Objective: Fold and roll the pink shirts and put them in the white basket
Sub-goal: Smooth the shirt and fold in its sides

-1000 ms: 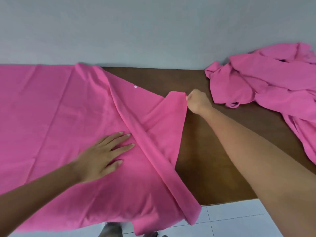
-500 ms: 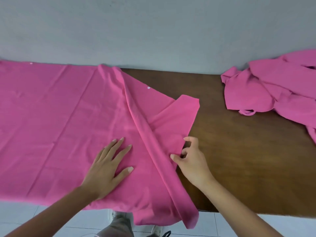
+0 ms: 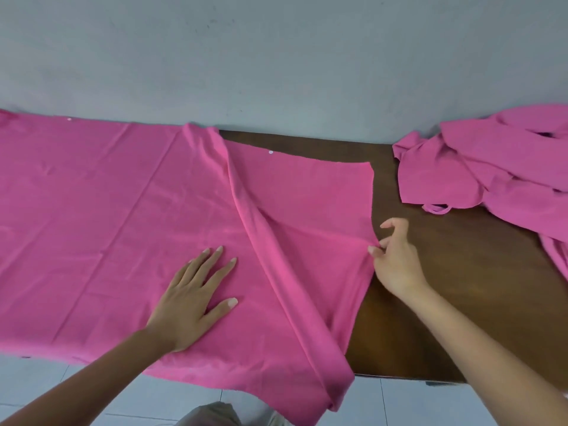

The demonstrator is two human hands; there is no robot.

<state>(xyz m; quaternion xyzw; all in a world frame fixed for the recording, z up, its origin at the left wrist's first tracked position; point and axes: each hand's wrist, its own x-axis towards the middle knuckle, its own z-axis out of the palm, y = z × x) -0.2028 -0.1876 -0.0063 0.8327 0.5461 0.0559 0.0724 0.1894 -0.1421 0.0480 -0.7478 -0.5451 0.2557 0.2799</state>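
The pink shirt [image 3: 147, 216] lies spread flat along the brown desk [image 3: 461, 287], its long axis running left to right. The left hand [image 3: 190, 299] presses it flat, fingers splayed. The right hand [image 3: 396, 259], nearer the right edge, pinches that soft, thin, creased hem. More pink shirts [image 3: 498, 176] sit heaped far right.

I see the spread shirt [image 3: 123, 210] covering the table's [image 3: 445, 302] left, a shirt pile [image 3: 498, 173] at far right.
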